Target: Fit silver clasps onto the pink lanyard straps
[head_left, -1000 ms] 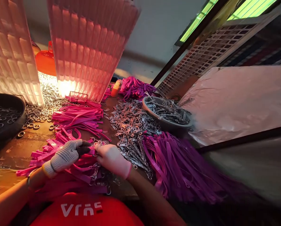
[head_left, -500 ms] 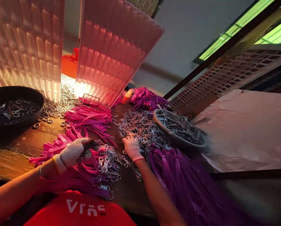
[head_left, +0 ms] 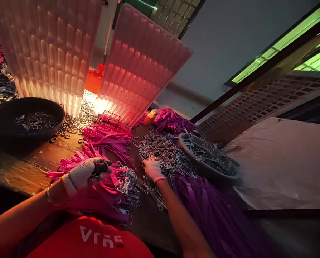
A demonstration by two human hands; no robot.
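My left hand (head_left: 88, 172), in a white glove with dark fingertips, is closed above the pink straps (head_left: 76, 161); dark metal pieces show between its fingers, too small to name. Metal rings and clasps (head_left: 126, 186) hang at the straps' right ends, just beside it. Gloved in white too, my right hand (head_left: 152, 169) touches the near left edge of a heap of metal clasps (head_left: 162, 150). Its fingers are bent down and together, and what they hold, if anything, is hidden. Purple straps (head_left: 203, 204) lie to the right of my right forearm.
A black bowl (head_left: 52, 129) with rings stands at the left, a grey basin (head_left: 187, 147) heaped with metal parts at the right. Behind are two translucent ribbed panels (head_left: 146, 68), an orange lamp (head_left: 94, 80) and an orange bottle (head_left: 150, 117). Pale sheeting (head_left: 289, 161) covers something far right.
The view has shifted, so the table's things appear farther right. My left hand's fingers have turned slightly, still closed on the dark pieces. My right hand stays at the clasp heap.
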